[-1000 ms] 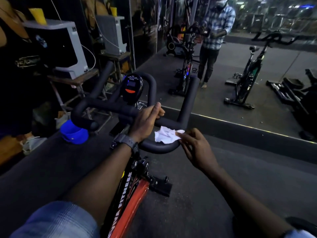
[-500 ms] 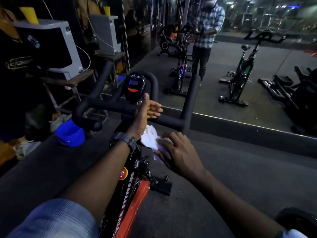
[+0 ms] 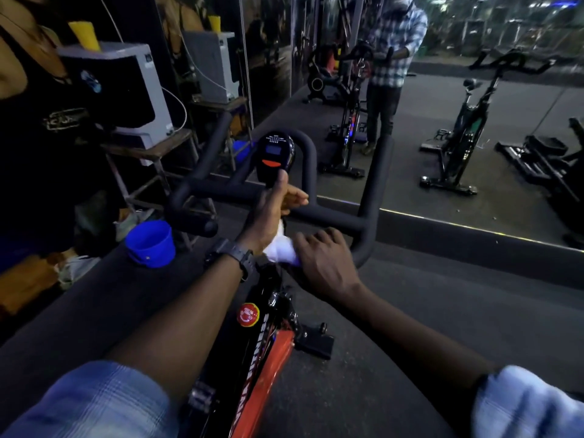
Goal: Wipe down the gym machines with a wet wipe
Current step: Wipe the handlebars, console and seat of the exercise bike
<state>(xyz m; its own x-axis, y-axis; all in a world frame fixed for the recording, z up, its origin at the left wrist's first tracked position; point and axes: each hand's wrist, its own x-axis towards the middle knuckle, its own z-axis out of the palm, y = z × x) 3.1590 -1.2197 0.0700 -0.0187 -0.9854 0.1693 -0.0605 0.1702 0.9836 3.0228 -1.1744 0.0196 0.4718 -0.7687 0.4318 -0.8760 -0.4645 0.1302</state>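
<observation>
dim gym, dark floor (image 3: 410, 311), wall mirror (image 3: 474, 121), metal stand (image 3: 151, 153)

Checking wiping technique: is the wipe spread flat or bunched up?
Bunched up: the wipe shows as a crumpled white wad under the right hand on the handlebar.

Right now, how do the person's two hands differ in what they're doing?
The left hand stands edge-up, thumb raised by the console; the right hand lies palm-down. The left wears a watch; the right is bare. Both touch the white wipe on the handlebar.
</observation>
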